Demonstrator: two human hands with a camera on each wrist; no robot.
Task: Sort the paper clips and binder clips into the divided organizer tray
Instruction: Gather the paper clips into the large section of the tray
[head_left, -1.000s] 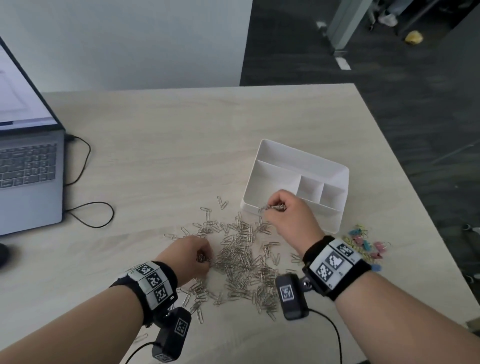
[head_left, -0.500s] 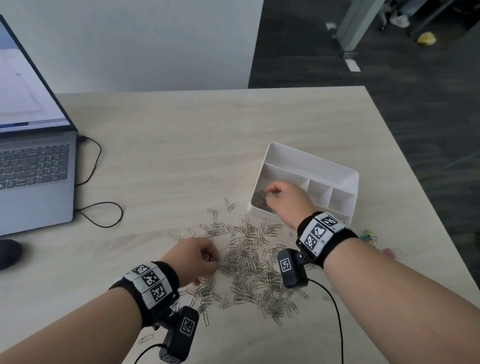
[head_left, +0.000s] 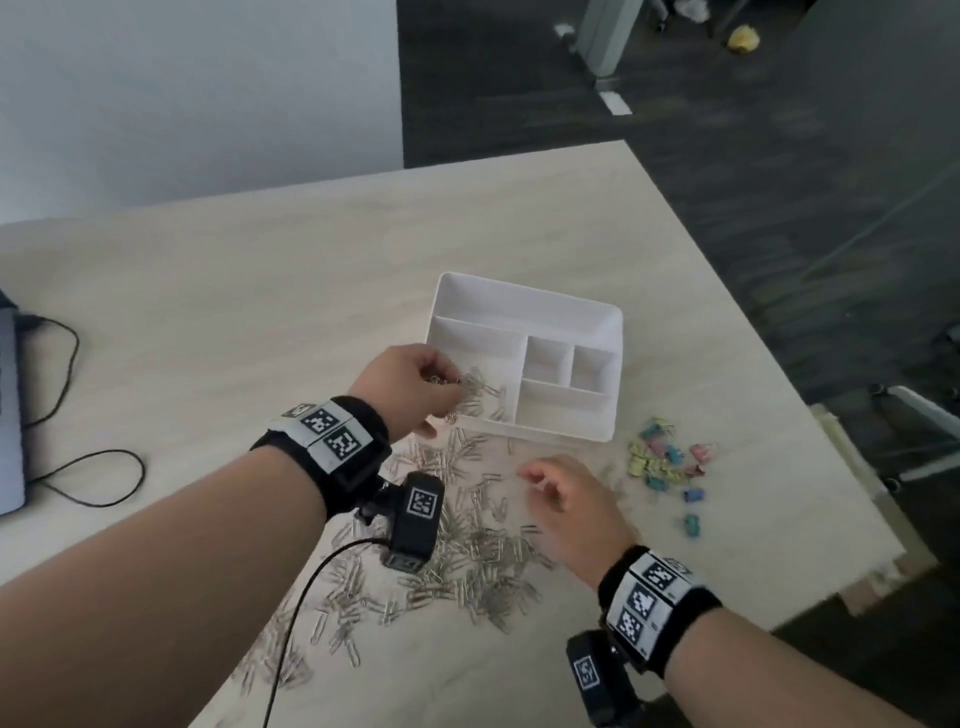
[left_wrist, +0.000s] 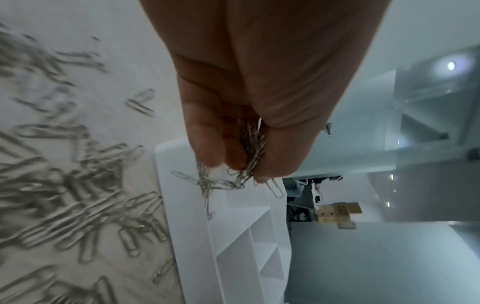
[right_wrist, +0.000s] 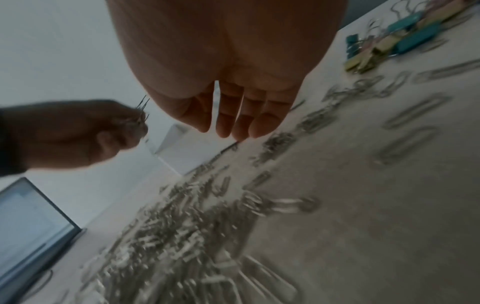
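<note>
Head view shows the left hand (head_left: 410, 384) pinching a bunch of paper clips (left_wrist: 249, 156) over the organizer tray (head_left: 530, 299); few are in. Most clips lie under the right hand's (head_left: 571, 499) loose, empty fingers (right_wrist: 228, 121); binder clips (head_left: 662, 462) wait beside them.

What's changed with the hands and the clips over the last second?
The left hand carried a pinch of paper clips from the pile to the organizer tray. The right hand dropped its clips into the tray's left compartment and came back, empty, over the pile. The binder clips stayed put.
</note>
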